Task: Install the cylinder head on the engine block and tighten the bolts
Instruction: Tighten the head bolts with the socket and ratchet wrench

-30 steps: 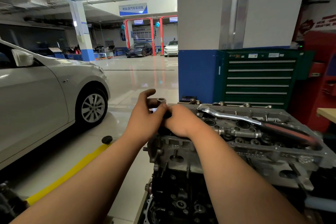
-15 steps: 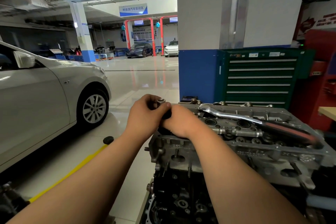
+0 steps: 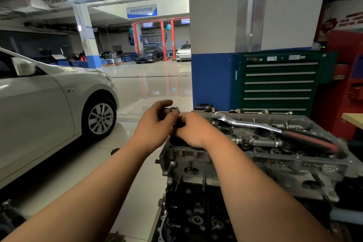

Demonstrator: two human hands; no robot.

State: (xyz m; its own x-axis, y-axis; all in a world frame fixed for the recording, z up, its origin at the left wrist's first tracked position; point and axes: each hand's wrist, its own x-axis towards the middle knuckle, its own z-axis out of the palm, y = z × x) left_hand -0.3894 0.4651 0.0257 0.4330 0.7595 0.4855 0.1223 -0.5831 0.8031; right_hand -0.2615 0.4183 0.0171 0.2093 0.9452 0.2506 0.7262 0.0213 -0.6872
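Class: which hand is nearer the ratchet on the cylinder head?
Right. The right hand is just left of the ratchet; the left hand, gripping a socket, is farther left.

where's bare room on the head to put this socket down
Only the narrow far rim of the cylinder head, between ratchet and tool cabinet. Valve gear crowds the middle; the left hand with the socket and the right hand fill the left end.

Blue-and-white overhead sign (image 3: 141,10) in the workshop reads "新能源汽车实训区"; the red wall poster (image 3: 341,23) lettering is too blurred to read.
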